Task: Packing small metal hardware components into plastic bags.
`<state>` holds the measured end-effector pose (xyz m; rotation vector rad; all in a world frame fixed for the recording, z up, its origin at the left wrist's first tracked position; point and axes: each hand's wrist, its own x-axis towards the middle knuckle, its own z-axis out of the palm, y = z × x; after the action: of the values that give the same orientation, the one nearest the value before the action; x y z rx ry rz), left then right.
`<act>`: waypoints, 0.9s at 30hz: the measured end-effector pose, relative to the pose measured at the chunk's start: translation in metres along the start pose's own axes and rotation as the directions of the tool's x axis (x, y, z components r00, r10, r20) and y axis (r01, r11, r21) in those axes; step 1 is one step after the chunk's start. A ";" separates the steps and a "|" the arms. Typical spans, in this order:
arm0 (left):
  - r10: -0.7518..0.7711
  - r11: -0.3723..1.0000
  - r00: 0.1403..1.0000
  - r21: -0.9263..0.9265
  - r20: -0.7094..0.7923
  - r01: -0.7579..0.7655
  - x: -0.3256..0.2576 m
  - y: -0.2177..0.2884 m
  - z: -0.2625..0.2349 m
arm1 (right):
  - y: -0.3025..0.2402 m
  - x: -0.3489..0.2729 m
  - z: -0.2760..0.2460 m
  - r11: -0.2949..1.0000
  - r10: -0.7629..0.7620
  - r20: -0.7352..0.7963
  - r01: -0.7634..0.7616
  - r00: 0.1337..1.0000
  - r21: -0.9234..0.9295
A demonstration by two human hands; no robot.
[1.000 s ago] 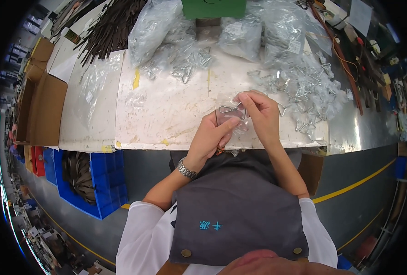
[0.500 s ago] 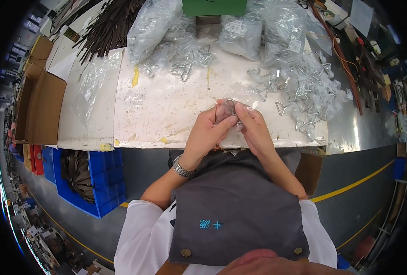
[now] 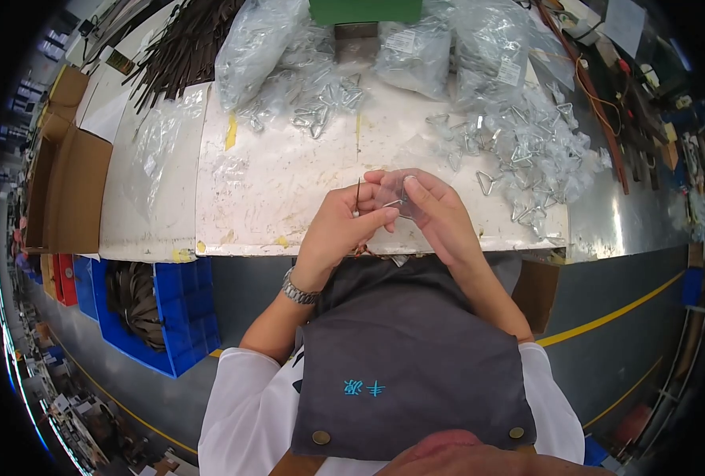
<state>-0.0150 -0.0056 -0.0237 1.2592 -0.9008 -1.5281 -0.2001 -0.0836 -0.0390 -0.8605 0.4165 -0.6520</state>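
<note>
My left hand (image 3: 338, 224) is closed, with a thin dark pointed tool (image 3: 359, 193) sticking up between its fingers. Its thumb reaches toward a small clear plastic bag (image 3: 390, 189). My right hand (image 3: 443, 216) pinches that bag between thumb and fingers. A bent metal wire piece (image 3: 395, 203) shows at the bag, close to the left thumb; whether it lies inside or outside, I cannot tell. Both hands are above the near edge of the white worktable (image 3: 273, 190).
Triangular metal wire rings in small clear bags (image 3: 527, 151) are heaped at the right. Large filled plastic bags (image 3: 416, 59) and a green box (image 3: 366, 9) stand at the back. Dark straps (image 3: 186, 47) lie far left. A cardboard box (image 3: 83, 190) and a blue crate (image 3: 186, 309) are at the left.
My left hand has shifted left, drawing slightly apart from the right one. The pointed tool now shows more plainly, and the clear bag is spread more open to view in my right hand.
</note>
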 end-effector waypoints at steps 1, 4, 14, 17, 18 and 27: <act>0.020 0.999 1.000 -0.043 -0.009 -0.020 0.000 0.001 0.000 | 0.000 -0.001 0.002 1.000 -0.001 -0.001 0.001 1.000 0.001; 0.046 0.996 0.999 -0.078 -0.009 -0.047 0.000 0.000 -0.003 | -0.001 -0.003 0.006 0.999 0.020 -0.020 -0.021 1.000 -0.027; 0.092 0.992 0.987 -0.075 -0.133 -0.103 0.001 -0.005 0.004 | 0.004 -0.004 0.006 0.996 0.013 0.015 -0.015 1.000 0.088; 0.127 0.984 0.980 -0.105 -0.154 -0.144 0.001 -0.006 0.004 | 0.013 -0.006 0.012 0.988 -0.016 -0.012 0.017 1.000 0.156; 0.127 0.984 0.980 -0.105 -0.153 -0.144 0.001 -0.004 0.005 | 0.017 -0.006 0.011 0.986 -0.033 -0.026 0.037 0.999 0.160; 0.236 0.967 0.967 0.121 -0.098 -0.224 0.007 0.015 -0.029 | 0.011 -0.013 0.001 0.980 0.000 0.006 -0.001 1.000 0.201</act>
<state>0.0159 -0.0165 -0.0180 1.2564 -1.0304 -1.2277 -0.2051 -0.0687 -0.0465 -0.6702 0.3393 -0.6787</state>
